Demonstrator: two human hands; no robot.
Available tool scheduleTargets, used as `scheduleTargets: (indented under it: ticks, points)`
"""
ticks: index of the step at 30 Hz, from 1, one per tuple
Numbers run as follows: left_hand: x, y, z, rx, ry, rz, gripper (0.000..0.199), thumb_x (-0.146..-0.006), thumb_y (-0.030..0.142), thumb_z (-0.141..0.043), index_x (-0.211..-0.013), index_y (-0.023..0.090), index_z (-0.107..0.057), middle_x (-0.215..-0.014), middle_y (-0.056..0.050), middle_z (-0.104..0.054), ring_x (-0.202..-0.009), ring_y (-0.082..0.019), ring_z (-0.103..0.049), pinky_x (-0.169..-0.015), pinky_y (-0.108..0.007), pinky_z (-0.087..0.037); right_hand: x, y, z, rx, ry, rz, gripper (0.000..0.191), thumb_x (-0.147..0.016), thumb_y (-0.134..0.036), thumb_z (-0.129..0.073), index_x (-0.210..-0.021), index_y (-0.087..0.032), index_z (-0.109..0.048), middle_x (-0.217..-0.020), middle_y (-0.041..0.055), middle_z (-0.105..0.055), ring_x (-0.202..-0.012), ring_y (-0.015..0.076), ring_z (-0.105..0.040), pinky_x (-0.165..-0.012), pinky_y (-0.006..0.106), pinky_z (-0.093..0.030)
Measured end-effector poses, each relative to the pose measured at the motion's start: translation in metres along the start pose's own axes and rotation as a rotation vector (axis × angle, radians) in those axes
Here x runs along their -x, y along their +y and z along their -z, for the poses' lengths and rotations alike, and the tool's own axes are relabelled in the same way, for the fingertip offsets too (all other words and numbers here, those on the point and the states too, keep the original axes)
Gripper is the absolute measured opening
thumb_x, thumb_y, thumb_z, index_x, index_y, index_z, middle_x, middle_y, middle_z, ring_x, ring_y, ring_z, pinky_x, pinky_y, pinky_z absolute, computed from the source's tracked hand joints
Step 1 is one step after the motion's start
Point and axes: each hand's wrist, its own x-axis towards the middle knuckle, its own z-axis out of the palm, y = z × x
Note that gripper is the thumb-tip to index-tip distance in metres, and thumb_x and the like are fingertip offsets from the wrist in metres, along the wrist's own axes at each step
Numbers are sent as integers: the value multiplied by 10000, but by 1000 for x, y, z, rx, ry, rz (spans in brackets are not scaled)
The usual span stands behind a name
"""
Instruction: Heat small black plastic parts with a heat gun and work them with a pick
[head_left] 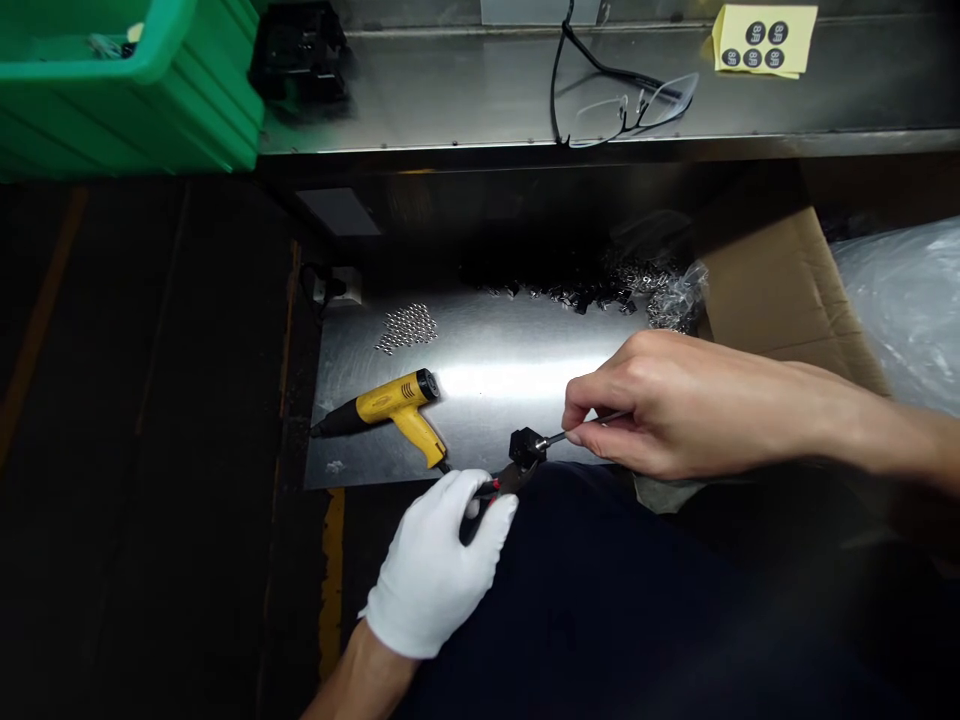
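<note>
In the head view, the left hand (439, 565), white-gloved, was closed around dark pliers (515, 478) with red on the handles, lower centre of the frame. Their nose met a small black part (523, 446), just below the centre and near the metal worktop's (495, 350) lower edge, presumably to keep it steady. The bare right hand (660, 410), right of centre, pinched a thin metal rod (556, 438) between thumb and fingers, its tip at the part's metal end; that light grip probably served fine control. Small metal pieces (407, 327) lay in close rows left of centre, perhaps for easy picking. A yellow heat gun (390, 398) lay below them, nozzle leftward; the mark on its barrel was too small to read. At upper right, a yellow sheet (796, 42) bore five round black stickers (778, 33), their pale characters not surely legible.
</note>
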Motion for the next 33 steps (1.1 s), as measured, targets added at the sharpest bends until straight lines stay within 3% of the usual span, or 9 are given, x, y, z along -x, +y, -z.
scheduleTargets:
  ticks: [10,18,26,33]
  points:
    - [4,-2,-9,-80,17,-37,139,-948,346,-655,-856,243,-638,-738,3,-611,-677,-182,-557,-685,-303,-371,3,-7,-9,94,-9,-33,276,-1010,-273,-530,-962,-176,-784,-680,47,-738,-579,199,-664,-561,329,-400]
    - [12,-4,-27,-134,-89,15,303,-1027,438,-521,-808,231,-534,-702,14,-527,-635,-158,-500,-628,-302,-351,12,-14,-25,213,-62,-106,286,-1011,-252,-493,-823,-190,-700,-636,49,-697,-532,201,-612,-556,347,-350]
    - [21,-3,-38,-99,-226,115,379,-1057,442,-425,-744,229,-418,-685,30,-489,-627,-146,-486,-624,-306,-342,21,-21,-40,271,-108,-152,247,-1008,-197,-517,-832,-189,-690,-629,23,-707,-504,197,-625,-506,341,-295]
    - [23,-4,-42,-101,-258,129,393,-1064,460,-413,-747,228,-404,-689,36,-487,-632,-140,-476,-631,-309,-336,25,-26,-48,308,-122,-185,213,-995,-162,-532,-831,-194,-665,-643,20,-721,-532,217,-670,-504,348,-281]
